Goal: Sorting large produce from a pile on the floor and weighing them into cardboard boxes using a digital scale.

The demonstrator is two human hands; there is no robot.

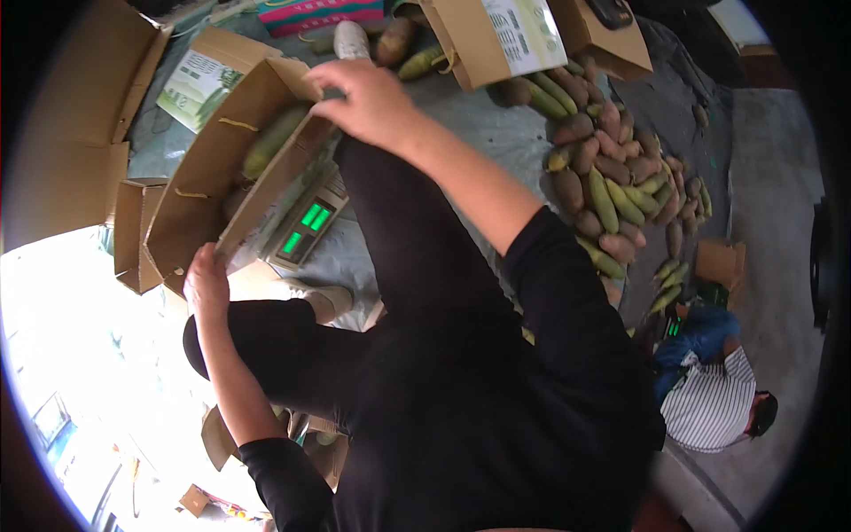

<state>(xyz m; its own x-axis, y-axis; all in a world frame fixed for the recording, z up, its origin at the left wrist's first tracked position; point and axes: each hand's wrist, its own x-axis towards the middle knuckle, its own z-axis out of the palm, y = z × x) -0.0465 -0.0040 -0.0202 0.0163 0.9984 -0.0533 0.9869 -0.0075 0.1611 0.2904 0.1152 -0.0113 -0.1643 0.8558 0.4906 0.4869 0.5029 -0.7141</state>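
An open cardboard box (191, 226) stands in front of me, with rope handles on its far wall. Inside lies a long green vegetable (270, 142); the rest of its contents is partly hidden by the near wall. My left hand (206, 282) is closed on the box's near left corner. At the other end of that wall my right hand (368, 102) has its fingers bent over the top edge. A weighing scale (306, 226) with green lit digits shows beside the box, its plate mostly hidden.
Piled to the right are green and reddish-brown vegetables (612, 168). More cardboard boxes stand at the back (483, 40) and left (71, 133). A printed carton (208, 75) lies behind the open box. Another person in a striped shirt (709, 403) crouches at the far right.
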